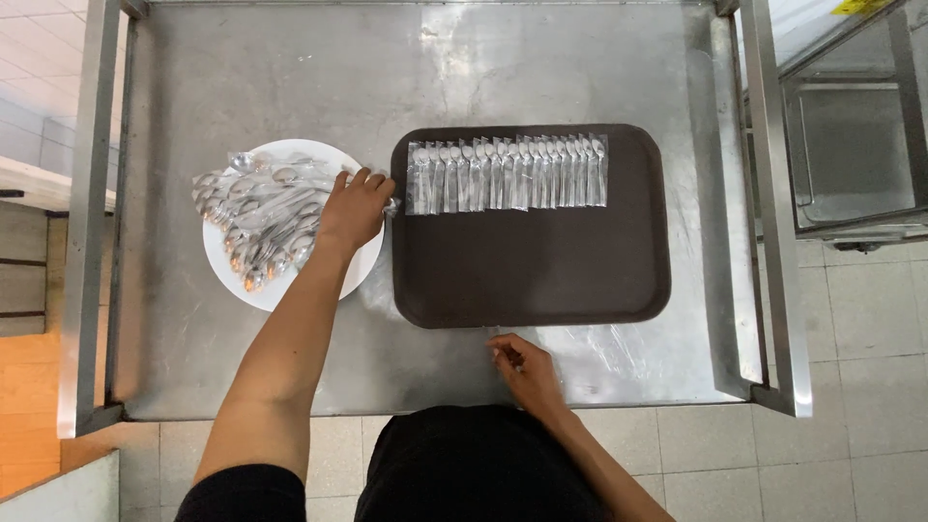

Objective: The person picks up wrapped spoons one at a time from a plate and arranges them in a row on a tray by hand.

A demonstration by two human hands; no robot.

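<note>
A stainless-steel bench (242,58) with raised side rails stands on a pale tiled floor, seen from straight above, with a second steel unit (851,145) off its right edge. Near the bench's left edge sits a round white plate (362,266) heaped with loose wrapped spoons (256,217), each a shiny metal spoon sealed in a clear plastic sleeve, lying criss-cross with most long axes running from the bench's near-left toward its far-right. The left hand (355,208) rests on the plate's right rim, fingers curled toward the tray; its grip appears narrow, pinching one clear sleeve (391,206) at the gap between plate and tray, though the fingertips hide just how. Directly right of that hand, touching distance from the plate, lies a dark brown rectangular tray (532,280), its long side parallel to the bench's near edge. Along the tray's far edge a tidy row of wrapped spoons (507,172) stands side by side, slightly overlapped, each long axis pointing from far to near, bowls at the far end. The left hand is by far the nearer to both heap and row. The right hand (527,372) lies at the tray's near edge, on the bench, fingers loosely bent, holding nothing visible.
</note>
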